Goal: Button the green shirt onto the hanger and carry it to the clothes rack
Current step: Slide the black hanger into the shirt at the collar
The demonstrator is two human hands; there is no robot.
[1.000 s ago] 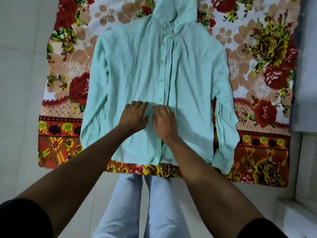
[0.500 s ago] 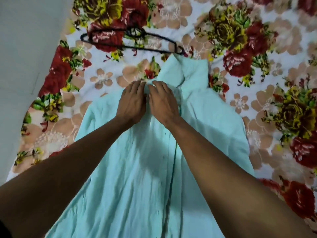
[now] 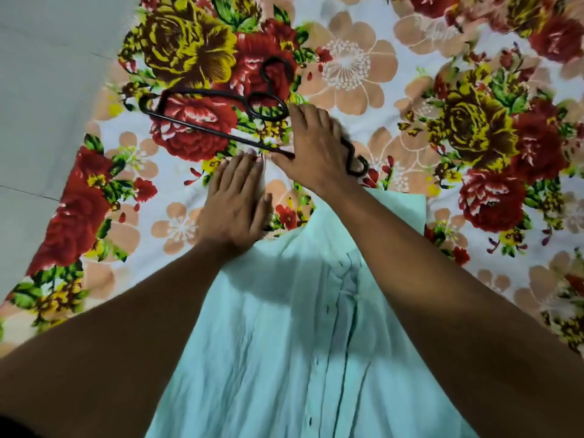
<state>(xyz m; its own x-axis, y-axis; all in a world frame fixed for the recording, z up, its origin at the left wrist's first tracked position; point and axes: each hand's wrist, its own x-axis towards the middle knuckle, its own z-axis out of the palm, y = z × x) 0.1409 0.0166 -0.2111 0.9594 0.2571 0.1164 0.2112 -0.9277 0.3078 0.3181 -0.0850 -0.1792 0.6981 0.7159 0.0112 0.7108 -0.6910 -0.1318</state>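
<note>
Grey floor (image 3: 38, 90) at far left, beside the sheet's edge. Floral bedsheet (image 3: 363, 64) covers the rest. Black hanger (image 3: 202, 126) lies flat on the sheet, up and left of both hands, hook (image 3: 278, 69) pointing away; its far end pokes out just right of the right hand.

Left hand (image 3: 235, 200) lies palm down, fingers straight and close together, on the sheet just beyond the shirt's left shoulder, wrist over the shirt edge. Fingertips just short of the hanger's lower bar, touching or not, cannot tell.

Right hand (image 3: 311, 150) sits on top of the hanger's right half, fingers extended toward the hanger's centre loop, thumb down by the lower bar. Whether it actually grips the bar, cannot tell.

Green shirt (image 3: 284, 343) lies flat below both hands, under the forearms, collar (image 3: 398, 210) just under the right wrist, button placket running down right of centre.
</note>
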